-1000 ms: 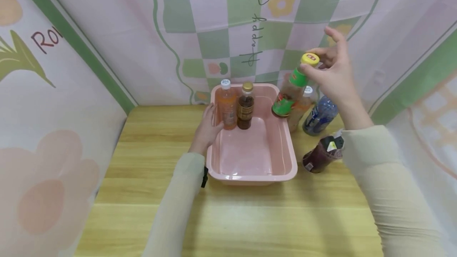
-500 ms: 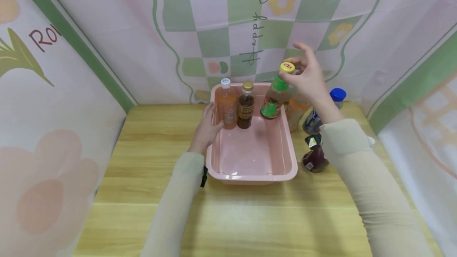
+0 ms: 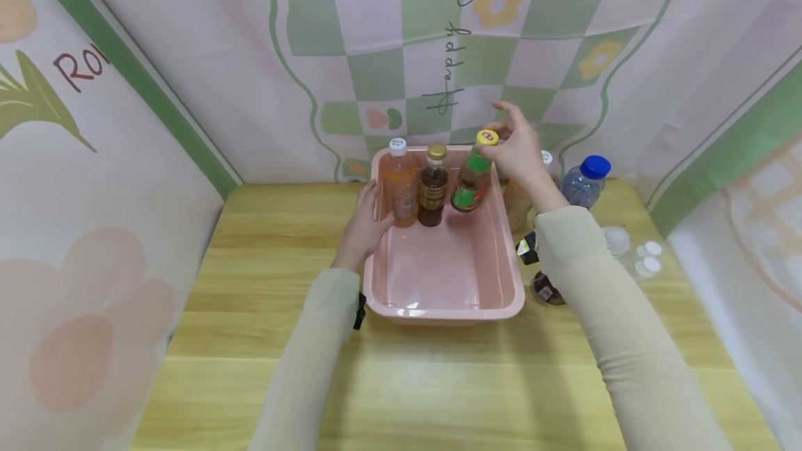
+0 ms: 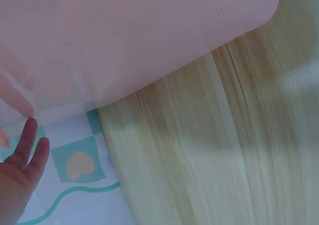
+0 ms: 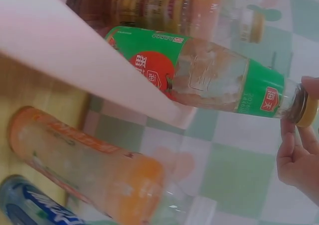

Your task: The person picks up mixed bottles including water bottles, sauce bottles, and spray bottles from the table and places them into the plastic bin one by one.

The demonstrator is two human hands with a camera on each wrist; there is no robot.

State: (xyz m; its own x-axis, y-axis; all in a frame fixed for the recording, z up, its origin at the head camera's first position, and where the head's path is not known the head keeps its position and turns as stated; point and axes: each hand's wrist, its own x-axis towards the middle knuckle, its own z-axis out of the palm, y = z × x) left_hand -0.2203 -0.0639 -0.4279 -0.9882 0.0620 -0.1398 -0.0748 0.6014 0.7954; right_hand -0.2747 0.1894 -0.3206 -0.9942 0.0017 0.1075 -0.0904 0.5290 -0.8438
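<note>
My right hand (image 3: 516,155) pinches the yellow cap of a clear glass sauce bottle (image 5: 214,78) with green labels. In the head view the sauce bottle hangs tilted inside the back right of a pink plastic basin (image 3: 432,313). My left hand (image 3: 363,228) rests at the basin's left rim, thumb over the edge and straight fingers along the outer wall. In the left wrist view those fingers (image 4: 40,158) lie beside that wall. An orange drink bottle (image 3: 401,190) with a white cap and a dark brown bottle (image 3: 432,193) with a gold cap stand upright in the basin's back left.
Right of the basin stand another orange-labelled bottle (image 5: 89,165), a blue-capped clear bottle (image 3: 583,183) and a dark purple bottle (image 3: 546,291), partly behind my right arm. Small white-capped containers (image 3: 648,259) stand farther right. A patterned curtain (image 3: 432,54) hangs behind the wooden table (image 3: 276,263).
My right hand has carried the sauce bottle left and down, from over the basin's right rim to inside it beside the brown bottle. My left hand has stayed put.
</note>
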